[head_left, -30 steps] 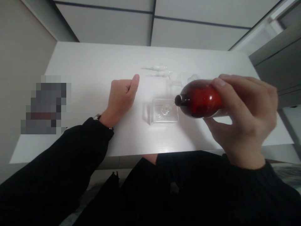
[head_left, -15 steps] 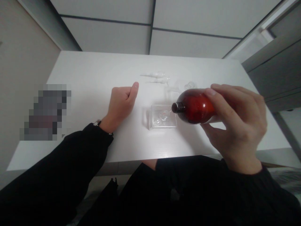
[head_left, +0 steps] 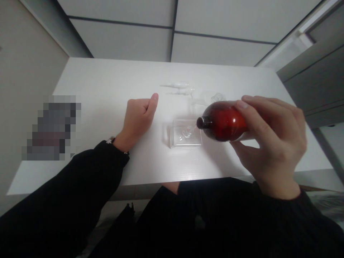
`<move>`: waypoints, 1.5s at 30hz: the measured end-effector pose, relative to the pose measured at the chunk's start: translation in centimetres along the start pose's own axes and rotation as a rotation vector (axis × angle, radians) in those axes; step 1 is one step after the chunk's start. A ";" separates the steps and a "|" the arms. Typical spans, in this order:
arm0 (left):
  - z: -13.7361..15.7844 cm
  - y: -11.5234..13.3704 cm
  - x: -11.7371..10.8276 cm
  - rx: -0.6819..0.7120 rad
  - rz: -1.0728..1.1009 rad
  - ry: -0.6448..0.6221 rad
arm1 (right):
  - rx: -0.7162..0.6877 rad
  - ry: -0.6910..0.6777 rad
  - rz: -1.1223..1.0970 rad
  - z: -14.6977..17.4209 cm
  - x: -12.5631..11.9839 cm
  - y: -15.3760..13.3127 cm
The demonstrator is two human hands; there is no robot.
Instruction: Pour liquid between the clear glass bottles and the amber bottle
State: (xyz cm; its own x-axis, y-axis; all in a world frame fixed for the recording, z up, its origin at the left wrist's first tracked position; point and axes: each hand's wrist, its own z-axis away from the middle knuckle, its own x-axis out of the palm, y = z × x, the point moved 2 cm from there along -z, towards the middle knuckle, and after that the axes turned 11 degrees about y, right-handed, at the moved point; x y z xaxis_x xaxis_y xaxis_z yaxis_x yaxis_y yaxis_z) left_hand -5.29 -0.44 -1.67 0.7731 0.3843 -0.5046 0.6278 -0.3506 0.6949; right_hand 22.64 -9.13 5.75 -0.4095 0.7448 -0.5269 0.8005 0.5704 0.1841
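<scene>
The right hand [head_left: 268, 139] grips an amber bottle [head_left: 221, 122], tipped mouth-down above a clear tray [head_left: 185, 133] near the surface's [head_left: 107, 82] front edge. The left hand [head_left: 138, 116] rests loosely fisted. Over-tilting could splash liquid past the tray.

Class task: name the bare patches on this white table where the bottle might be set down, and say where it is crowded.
Bare: the table left of the left hand, and its far edge. Crowded: around the clear tray, the droppers and the amber bottle in the right hand.
</scene>
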 end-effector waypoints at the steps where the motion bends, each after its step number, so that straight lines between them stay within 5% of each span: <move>1: 0.0 -0.1 0.0 -0.001 0.003 0.003 | -0.002 0.000 -0.001 0.0 0.0 0.0; 45: 0.0 -0.1 0.1 -0.023 0.038 0.018 | -0.009 -0.001 0.007 0.5 0.2 0.7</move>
State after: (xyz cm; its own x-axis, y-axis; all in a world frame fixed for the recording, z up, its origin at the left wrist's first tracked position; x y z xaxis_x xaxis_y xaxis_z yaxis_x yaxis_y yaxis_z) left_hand -5.23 -0.38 -1.79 0.7945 0.3868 -0.4681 0.5955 -0.3453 0.7254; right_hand 23.35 -8.82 5.33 -0.4040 0.7484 -0.5261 0.7993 0.5684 0.1948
